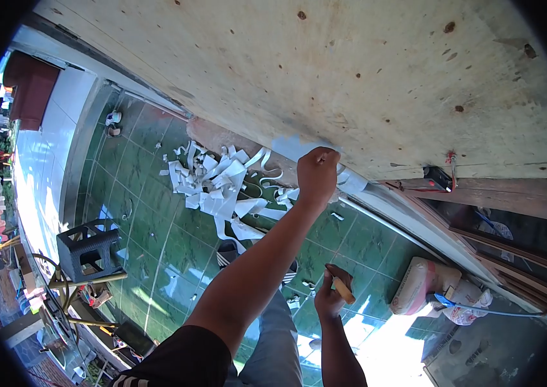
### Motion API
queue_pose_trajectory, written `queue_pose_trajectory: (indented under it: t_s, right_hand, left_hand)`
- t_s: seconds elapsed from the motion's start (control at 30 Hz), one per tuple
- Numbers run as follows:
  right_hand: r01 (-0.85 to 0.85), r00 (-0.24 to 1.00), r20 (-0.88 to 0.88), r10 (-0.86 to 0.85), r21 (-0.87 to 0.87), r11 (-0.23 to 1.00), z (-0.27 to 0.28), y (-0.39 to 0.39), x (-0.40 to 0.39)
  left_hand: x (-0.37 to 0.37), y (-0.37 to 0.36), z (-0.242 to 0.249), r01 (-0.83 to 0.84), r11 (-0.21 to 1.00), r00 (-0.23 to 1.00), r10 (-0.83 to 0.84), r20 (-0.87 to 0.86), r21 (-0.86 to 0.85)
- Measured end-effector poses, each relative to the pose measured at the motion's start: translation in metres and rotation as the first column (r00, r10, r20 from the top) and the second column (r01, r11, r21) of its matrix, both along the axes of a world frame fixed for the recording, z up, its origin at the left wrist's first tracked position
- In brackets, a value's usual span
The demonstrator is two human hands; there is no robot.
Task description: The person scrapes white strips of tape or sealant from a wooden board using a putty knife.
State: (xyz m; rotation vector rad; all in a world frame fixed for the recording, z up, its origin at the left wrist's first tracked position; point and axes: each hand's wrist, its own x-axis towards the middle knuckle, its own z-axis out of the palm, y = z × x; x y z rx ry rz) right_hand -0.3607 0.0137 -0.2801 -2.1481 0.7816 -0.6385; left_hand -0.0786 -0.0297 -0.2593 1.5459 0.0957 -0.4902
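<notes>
My left hand reaches forward and is closed in a fist at the lower edge of a large knotty plywood panel. A pale bluish patch shows just left of the fist, and a whitish strip runs to its right. Whatever the fist holds, if anything, is hidden. Lower down, my right hand is wrapped round a wooden-handled tool; the tool's working end cannot be made out. Below and left of my left hand, a heap of torn white strips lies on the floor.
Green tiles cover the floor. A dark plastic stool stands at left. Filled sacks lie at right, near a blue-handled tool. A small black device hangs at the panel's edge. Shoes sit upper left.
</notes>
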Motion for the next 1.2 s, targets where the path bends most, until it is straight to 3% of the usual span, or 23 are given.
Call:
queue_pose_trajectory:
  t_s: [0.17,0.47,0.63,0.73,0.8,1.0,1.07,1.2]
  right_hand:
    - [-0.047,0.996,-0.08,0.046,-0.013,0.999,0.003,0.017,-0.02]
    - [0.177,0.968,-0.192,-0.161,0.067,0.982,0.009,0.08,-0.022]
    - [0.163,0.97,-0.191,-0.151,0.046,0.986,0.017,0.099,-0.004]
    - [0.205,0.974,-0.107,-0.2,0.04,0.978,0.024,0.079,0.028]
    - [0.177,0.983,-0.028,-0.179,-0.071,0.982,0.033,0.047,0.061]
    - [0.0,0.979,0.193,0.061,-0.3,0.954,0.066,-0.05,0.178]
    - [-0.058,0.973,0.182,0.145,-0.413,0.909,0.068,-0.076,0.203]
    - [-0.11,0.974,0.124,0.189,-0.471,0.876,0.06,-0.099,0.221]
  left_hand:
    - [-0.006,-0.001,0.017,-0.032,0.997,0.999,0.034,0.026,-0.072]
    - [0.003,-0.001,0.013,-0.035,0.986,0.997,0.023,-0.075,-0.165]
    - [-0.008,0.019,-0.013,0.052,0.99,0.997,-0.06,-0.054,-0.133]
    - [-0.009,0.042,-0.024,0.2,0.978,0.98,-0.199,0.017,-0.055]
    - [-0.01,0.062,-0.027,0.339,0.939,0.937,-0.343,0.062,0.059]
    - [0.015,0.074,-0.03,0.229,0.972,0.959,-0.234,0.157,0.053]
    - [0.027,0.07,-0.025,0.244,0.969,0.954,-0.245,0.174,0.024]
    - [0.034,0.066,-0.018,0.244,0.969,0.955,-0.232,0.187,-0.043]
